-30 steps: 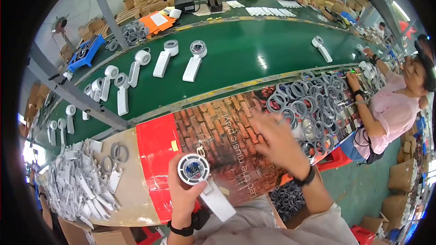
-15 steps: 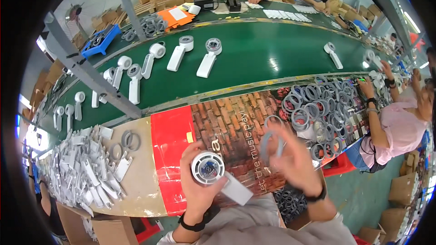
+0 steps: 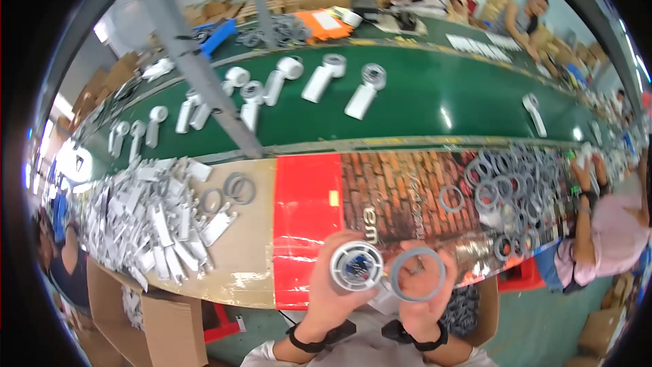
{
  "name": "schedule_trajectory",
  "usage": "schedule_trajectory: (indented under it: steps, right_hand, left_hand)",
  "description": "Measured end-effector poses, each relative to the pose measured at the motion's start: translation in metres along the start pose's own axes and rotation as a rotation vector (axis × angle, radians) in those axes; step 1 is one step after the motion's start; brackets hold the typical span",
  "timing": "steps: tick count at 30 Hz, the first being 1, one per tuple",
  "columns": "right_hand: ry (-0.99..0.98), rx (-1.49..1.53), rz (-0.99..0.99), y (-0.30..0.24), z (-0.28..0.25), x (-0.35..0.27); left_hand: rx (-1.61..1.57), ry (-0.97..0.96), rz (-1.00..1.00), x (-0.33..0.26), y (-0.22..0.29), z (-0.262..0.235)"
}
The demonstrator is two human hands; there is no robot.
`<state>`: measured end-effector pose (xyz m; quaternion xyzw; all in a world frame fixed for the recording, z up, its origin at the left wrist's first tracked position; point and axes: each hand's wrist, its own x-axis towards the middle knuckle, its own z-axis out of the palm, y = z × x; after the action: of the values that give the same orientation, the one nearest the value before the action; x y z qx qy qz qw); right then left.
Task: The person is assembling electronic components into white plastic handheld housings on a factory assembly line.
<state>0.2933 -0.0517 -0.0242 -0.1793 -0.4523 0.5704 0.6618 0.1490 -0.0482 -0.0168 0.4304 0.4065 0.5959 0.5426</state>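
The left hand (image 3: 328,299) has a white handheld fan (image 3: 356,267) in its grip; just beside it, the right hand (image 3: 424,310) holds a grey ring (image 3: 394,278).

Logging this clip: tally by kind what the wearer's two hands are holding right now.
White device, in the left hand: 1
Grey ring, in the right hand: 1
Total: 2

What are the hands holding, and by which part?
Left hand: a white device, by its round head. Right hand: a grey ring, by its rim.
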Motion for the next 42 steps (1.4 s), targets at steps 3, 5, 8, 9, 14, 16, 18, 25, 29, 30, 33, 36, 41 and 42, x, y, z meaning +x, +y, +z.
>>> schedule_trajectory:
  steps: [3, 5, 8, 9, 14, 16, 18, 25, 29, 30, 33, 36, 41, 42]
  right_hand:
    - [0.167, -0.047, 0.068, -0.003, 0.014, 0.002]
    - [0.230, -0.152, 0.119, -0.003, 0.020, 0.002]
    - [0.164, -0.166, 0.141, 0.003, 0.024, 0.008]
    - [0.156, -0.166, 0.140, 0.005, 0.025, 0.008]
    - [0.069, -0.130, 0.195, 0.011, 0.022, 0.015]
    - [0.061, -0.134, 0.192, 0.011, 0.019, 0.016]
    - [0.051, -0.136, 0.190, 0.011, 0.016, 0.016]
    - [0.018, -0.137, 0.229, 0.012, 0.008, 0.016]
    - [0.028, -0.158, 0.241, 0.012, 0.010, 0.015]
    - [0.020, -0.157, 0.244, 0.012, 0.010, 0.015]
    - [0.036, -0.150, 0.244, 0.013, 0.011, 0.014]
    - [0.036, -0.156, 0.236, 0.017, 0.012, 0.013]
    - [0.079, -0.192, 0.243, 0.019, 0.018, 0.011]
    - [0.071, -0.190, 0.248, 0.020, 0.019, 0.011]
  left_hand:
    - [-0.013, -0.029, -0.018, -0.007, -0.002, -0.005]
    - [-0.043, -0.003, 0.031, -0.012, -0.001, -0.008]
    - [0.007, 0.015, 0.031, -0.015, 0.001, -0.017]
    - [0.006, 0.019, 0.037, -0.015, 0.000, -0.020]
    - [-0.140, 0.065, -0.061, -0.014, 0.000, -0.025]
    - [-0.104, 0.050, -0.059, -0.011, 0.000, -0.026]
    - [-0.066, 0.037, -0.056, -0.010, -0.001, -0.027]
    - [-0.039, 0.037, -0.046, -0.010, -0.006, -0.028]
    - [-0.042, 0.042, -0.071, -0.011, -0.008, -0.029]
    - [-0.043, 0.048, -0.067, -0.011, -0.007, -0.029]
    - [-0.077, 0.031, -0.085, -0.011, -0.007, -0.031]
    - [-0.071, 0.039, -0.074, -0.012, -0.010, -0.034]
    - [0.009, 0.035, -0.026, -0.013, -0.010, -0.038]
    - [0.010, 0.044, -0.025, -0.013, -0.009, -0.039]
